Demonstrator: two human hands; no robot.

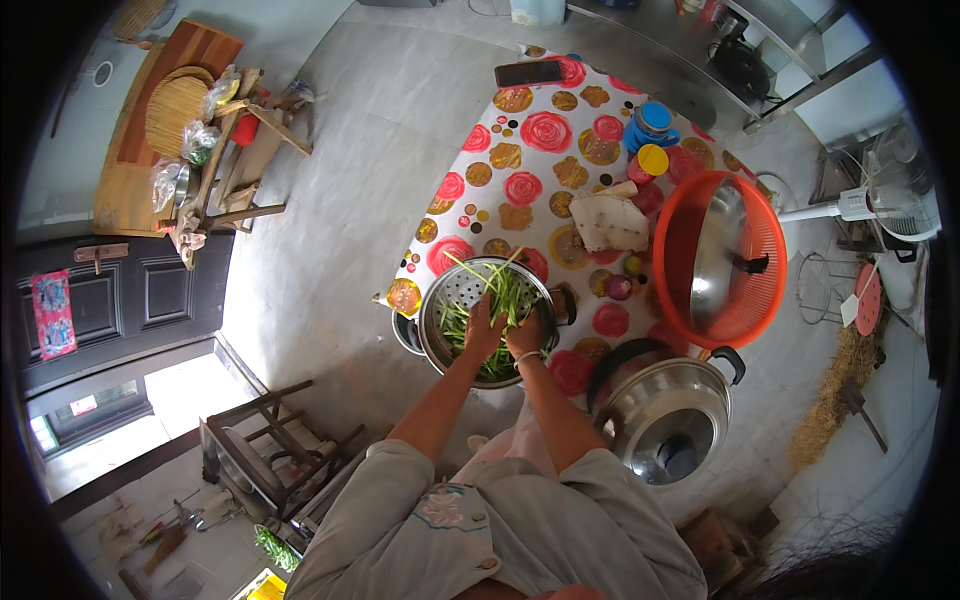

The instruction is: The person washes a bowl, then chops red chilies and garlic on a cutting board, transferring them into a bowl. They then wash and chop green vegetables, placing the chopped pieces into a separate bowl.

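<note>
A round metal steamer basket (pixel 428 330) with a perforated bottom sits at the table's near edge, over a larger pot whose handles show at its sides. Long thin green stems (pixel 509 289) fill its right half and lie along its near side. Both hands are down inside the basket. My left hand (pixel 483 334) is closed on some of the stems, fingers pointing away from me. Close beside it, my right hand (pixel 526 336) is wrapped around stems too, its fingertips partly hidden. A bracelet circles the right wrist.
To the right stand a large steel pot (pixel 640 424) with a glass lid and an orange plastic basket (pixel 777 270) holding a metal lid. Farther back on the flowered tablecloth (pixel 545 150) are a phone (pixel 529 74), a blue jug (pixel 650 128), a white cloth-like piece (pixel 610 222) and a red onion (pixel 619 287).
</note>
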